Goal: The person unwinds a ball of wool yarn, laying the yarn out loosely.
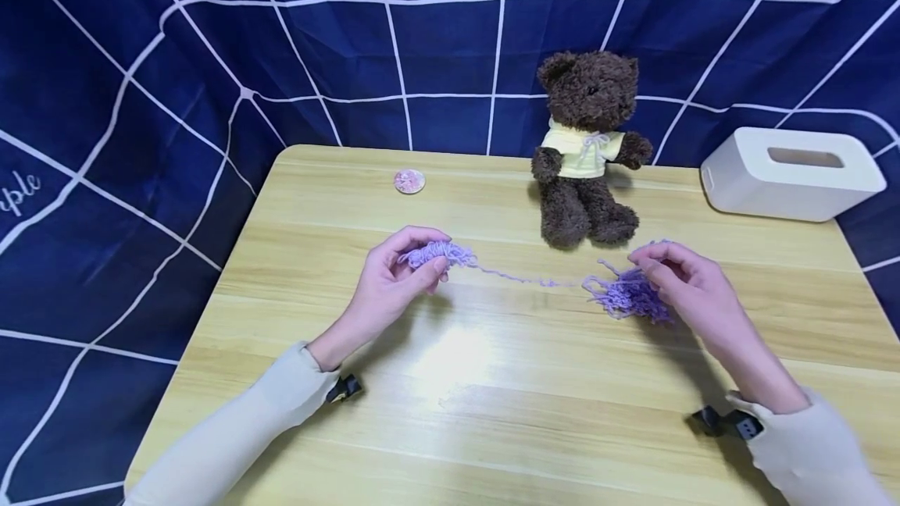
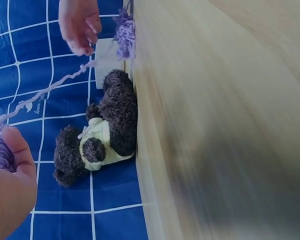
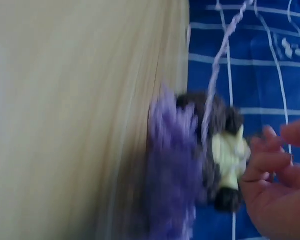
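My left hand [image 1: 394, 272] grips a wound bundle of lilac yarn [image 1: 432, 254] above the table, thumb laid across it. From this bundle a thin, kinked strand [image 1: 520, 279] runs over to a loose, curly purple yarn pile [image 1: 629, 295] on the right. My right hand [image 1: 692, 287] hovers just over that pile, its fingers loosely bent. In the left wrist view the right fingertips [image 2: 82, 50] hang beside the strand with nothing seen between them. The right wrist view shows the yarn pile [image 3: 172, 165] blurred, to the left of the hand.
A brown teddy bear [image 1: 591, 112] in a yellow shirt sits at the back of the wooden table [image 1: 316, 428]. At the back right stands a white tissue box [image 1: 794, 186]. A small round pink-and-white disc [image 1: 409, 181] lies at the back left. Blue checked curtain [image 1: 450, 45] hangs behind.
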The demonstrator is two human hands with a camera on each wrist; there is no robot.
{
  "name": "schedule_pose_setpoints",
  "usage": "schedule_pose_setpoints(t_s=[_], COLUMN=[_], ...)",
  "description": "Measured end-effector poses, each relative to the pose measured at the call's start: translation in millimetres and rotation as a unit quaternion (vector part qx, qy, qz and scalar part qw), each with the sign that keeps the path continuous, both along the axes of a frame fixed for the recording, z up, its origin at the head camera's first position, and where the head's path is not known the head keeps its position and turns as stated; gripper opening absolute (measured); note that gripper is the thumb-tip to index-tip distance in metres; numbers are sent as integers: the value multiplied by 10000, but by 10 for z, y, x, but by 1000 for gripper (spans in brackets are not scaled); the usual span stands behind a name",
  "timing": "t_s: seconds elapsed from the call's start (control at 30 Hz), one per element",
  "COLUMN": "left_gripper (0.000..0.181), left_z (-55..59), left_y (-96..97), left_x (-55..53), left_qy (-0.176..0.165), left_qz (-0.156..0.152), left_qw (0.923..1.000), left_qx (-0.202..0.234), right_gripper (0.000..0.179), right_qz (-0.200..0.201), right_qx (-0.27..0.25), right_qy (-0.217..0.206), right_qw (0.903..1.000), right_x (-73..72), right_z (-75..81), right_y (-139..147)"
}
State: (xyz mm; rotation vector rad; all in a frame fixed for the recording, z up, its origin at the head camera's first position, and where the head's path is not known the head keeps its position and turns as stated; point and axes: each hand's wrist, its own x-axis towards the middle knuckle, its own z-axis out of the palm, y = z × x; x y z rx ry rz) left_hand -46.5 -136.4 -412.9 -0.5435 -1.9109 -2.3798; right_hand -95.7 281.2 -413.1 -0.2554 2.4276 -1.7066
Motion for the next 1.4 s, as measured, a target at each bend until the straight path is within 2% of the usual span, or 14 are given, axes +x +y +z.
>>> schedule_pose_setpoints(t_s=[0.1,0.17,0.37,0.5,0.6,0.73,0.8,0.9,1.0,1.07,1.23,1.4], left_gripper=[28,27,26,27,27,26,26,27,28,28,30,29], left_z=[2,4,-1,-10,-13,-14,-19,-25,-28,-34,-53,-68], left_y=[11,15,20,34,43,51,56,61,65,66,56,41], left_x=[-2,-2,6,18,22,20,14,9,8,9,20,10], left_qy=[-9,-17,-66,-87,-102,-105,-93,-88,-115,-141,-169,-130], left_qz=[-8,-7,30,24,6,16,26,-2,-59,-83,-43,67], left_qw=[10000,10000,10000,10000,9999,9998,9997,9997,9998,9998,9998,9998], left_qx=[-1,-7,-5,-22,-64,-178,-224,-206,-145,-110,-119,-141], right_gripper=[15,16,25,30,35,42,39,27,16,15,15,18], right_qz=[-11,109,667,1111,1561,2235,2388,2153,1600,1262,706,312], right_qx=[-1088,-1462,-1021,-841,-1001,-1373,-1463,-1213,-963,-1069,-1840,-2398], right_qy=[-73,-55,134,136,-44,-353,-419,-216,252,558,1040,1239], right_qw=[9940,9892,9924,9902,9826,9643,9591,9688,9821,9846,9748,9624], right_x=[37,62,151,192,215,248,265,286,290,276,222,188], right_z=[24,42,52,19,-18,-47,-47,-34,-3,32,121,152], right_y=[-200,-329,-741,-1004,-1153,-1279,-1309,-1299,-1221,-1148,-953,-809])
